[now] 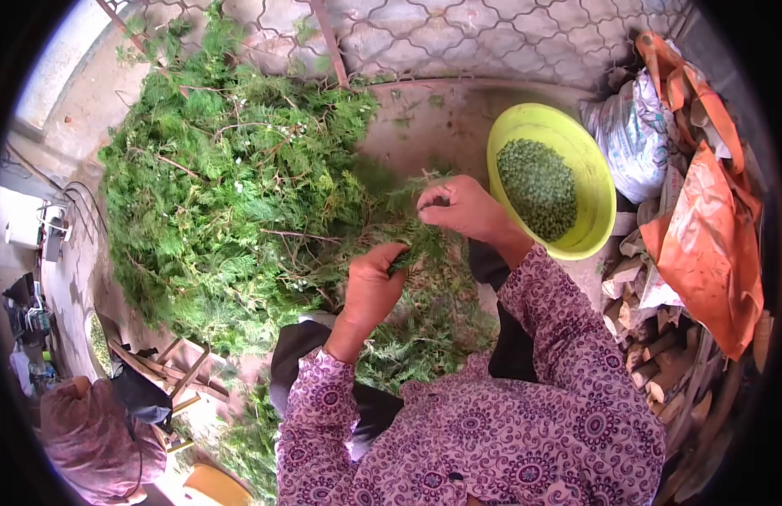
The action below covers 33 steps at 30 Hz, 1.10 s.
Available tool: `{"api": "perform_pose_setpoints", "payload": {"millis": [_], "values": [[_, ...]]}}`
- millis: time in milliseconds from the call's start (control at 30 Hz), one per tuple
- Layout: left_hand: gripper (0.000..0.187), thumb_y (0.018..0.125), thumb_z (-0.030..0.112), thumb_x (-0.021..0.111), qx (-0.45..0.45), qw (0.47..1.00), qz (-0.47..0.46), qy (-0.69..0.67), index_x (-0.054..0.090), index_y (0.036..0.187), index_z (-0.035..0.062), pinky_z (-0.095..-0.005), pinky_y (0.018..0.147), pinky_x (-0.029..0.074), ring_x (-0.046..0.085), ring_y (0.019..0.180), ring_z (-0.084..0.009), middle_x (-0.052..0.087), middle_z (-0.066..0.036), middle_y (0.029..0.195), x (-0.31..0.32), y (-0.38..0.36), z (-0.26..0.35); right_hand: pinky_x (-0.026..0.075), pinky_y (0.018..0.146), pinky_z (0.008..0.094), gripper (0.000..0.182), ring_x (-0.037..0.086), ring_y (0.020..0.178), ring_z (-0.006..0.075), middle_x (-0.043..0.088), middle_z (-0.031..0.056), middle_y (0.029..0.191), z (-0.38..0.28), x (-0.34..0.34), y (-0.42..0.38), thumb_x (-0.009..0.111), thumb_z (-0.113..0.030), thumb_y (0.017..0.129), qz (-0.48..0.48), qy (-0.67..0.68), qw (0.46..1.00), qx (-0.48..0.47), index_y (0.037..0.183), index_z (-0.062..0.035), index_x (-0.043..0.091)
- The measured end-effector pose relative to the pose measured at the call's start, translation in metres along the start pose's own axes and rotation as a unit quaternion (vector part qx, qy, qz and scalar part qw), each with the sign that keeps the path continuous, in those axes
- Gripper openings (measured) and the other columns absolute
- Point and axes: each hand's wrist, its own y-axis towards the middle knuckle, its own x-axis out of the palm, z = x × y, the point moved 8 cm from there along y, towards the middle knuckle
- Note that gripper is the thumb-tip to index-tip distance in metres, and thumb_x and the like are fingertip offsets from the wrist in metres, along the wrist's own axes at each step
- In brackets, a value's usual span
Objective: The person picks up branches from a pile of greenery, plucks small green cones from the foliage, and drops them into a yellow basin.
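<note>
My left hand [372, 288] is closed around a leafy evergreen sprig [424, 239] that spreads out between my two hands. My right hand [468, 209] is just above and right of it, thumb and fingers pinched together near the sprig's upper end; what lies in the pinch is too small to make out. A large pile of cut evergreen branches [231, 202] with scale-like leaves fills the ground on the left. Right of my right hand stands a yellow-green basin [596, 202], partly filled with small round green cones or seeds [538, 185].
Loose clippings [424, 337] lie between my knees. Wire mesh fencing [492, 42] runs along the back. A white woven sack [631, 139], an orange bag [715, 253] and chopped firewood [665, 367] crowd the right side. At lower left are another person [96, 438], a wooden chair [176, 371] and an orange-yellow tub [214, 485].
</note>
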Motion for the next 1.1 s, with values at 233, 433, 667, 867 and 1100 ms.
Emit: {"api": "perform_pose_setpoints", "payload": {"millis": [233,433,667,867,1100], "values": [[0.049,0.067,0.02,0.071,0.03,0.936,-0.26,0.235,0.056,0.111,0.0056,-0.034,0.075,0.047,0.061,0.083,-0.0266,0.061,-0.014,0.099,0.017,-0.015,0.0,0.046,0.06,0.0304,0.026,0.059,0.063,0.0194,0.061,0.0134,0.071,0.018,0.07,-0.023,0.06,-0.025,0.072,-0.295,-0.162,0.941,-0.033,0.084,-0.0027,0.063],[0.042,0.077,0.014,0.064,-0.137,0.987,-0.058,-0.055,0.051,0.116,0.0017,-0.0279,0.069,0.049,0.059,0.083,-0.0162,0.061,-0.014,0.101,-0.028,0.006,-0.009,0.045,0.062,0.0274,0.02,0.055,0.068,0.0122,0.06,0.0063,0.073,0.021,-0.036,-0.016,0.056,-0.018,0.077,0.073,-0.112,0.991,0.028,0.084,0.0005,0.061],[0.051,0.078,0.026,0.066,-0.008,0.991,-0.034,0.131,0.047,0.123,0.0091,-0.0328,0.085,0.044,0.045,0.114,-0.0234,0.043,-0.018,0.126,-0.047,-0.002,0.016,0.042,0.083,0.0402,0.054,0.056,0.094,0.0318,0.059,0.0178,0.101,0.109,-0.206,-0.102,0.054,-0.046,0.077,0.422,-0.4,0.773,0.255,0.112,-0.0049,0.054],[0.055,0.077,0.025,0.067,-0.071,0.997,-0.007,-0.012,0.045,0.123,0.0039,-0.0332,0.088,0.042,0.047,0.111,-0.0237,0.045,-0.018,0.124,-0.054,0.002,-0.001,0.042,0.086,0.0383,0.05,0.053,0.099,0.0325,0.057,0.018,0.107,0.185,-0.189,-0.11,0.057,-0.042,0.075,0.228,-0.421,0.8,0.363,0.107,-0.0042,0.057],[0.042,0.081,0.018,0.064,-0.132,0.949,0.103,-0.266,0.05,0.114,-0.0044,-0.0236,0.083,0.042,0.054,0.092,-0.0117,0.057,-0.01,0.106,-0.08,0.005,0.001,0.044,0.082,0.0388,0.038,0.057,0.09,0.0336,0.061,0.0195,0.093,0.171,-0.039,-0.031,0.059,-0.028,0.07,0.009,-0.362,0.904,0.228,0.094,0.0003,0.061]]}}
